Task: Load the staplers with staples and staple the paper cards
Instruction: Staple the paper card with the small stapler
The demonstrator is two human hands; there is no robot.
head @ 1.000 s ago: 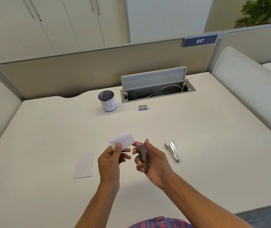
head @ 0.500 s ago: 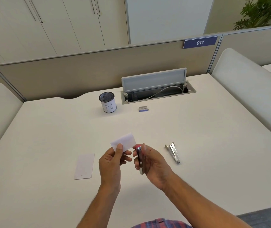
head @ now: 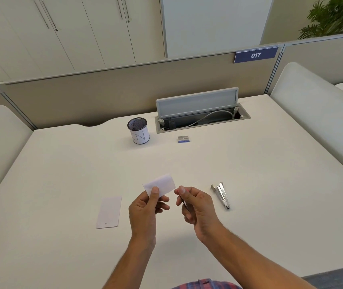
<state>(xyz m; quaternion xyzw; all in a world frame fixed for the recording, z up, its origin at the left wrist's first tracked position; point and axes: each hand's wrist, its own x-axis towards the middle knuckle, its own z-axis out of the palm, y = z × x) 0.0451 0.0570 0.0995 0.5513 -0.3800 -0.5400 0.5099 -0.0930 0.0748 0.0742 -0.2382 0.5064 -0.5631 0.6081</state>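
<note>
Head view: mesh cup (head: 138,131) (contents unclear)

Single head-worn wide-angle view, looking forward and down across the worktop (head: 249,184) toward the partition (head: 124,90) and cupboards (head: 62,34) behind. Both hands (head: 143,207) near, low at centre; forearms entering from the bottom edge. No second view.

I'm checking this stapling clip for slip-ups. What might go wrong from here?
The left hand pinches the paper card by one corner, so it may bend or staple crooked. The stapler is nearly hidden in the right hand, so fingers could get pinched.
</note>
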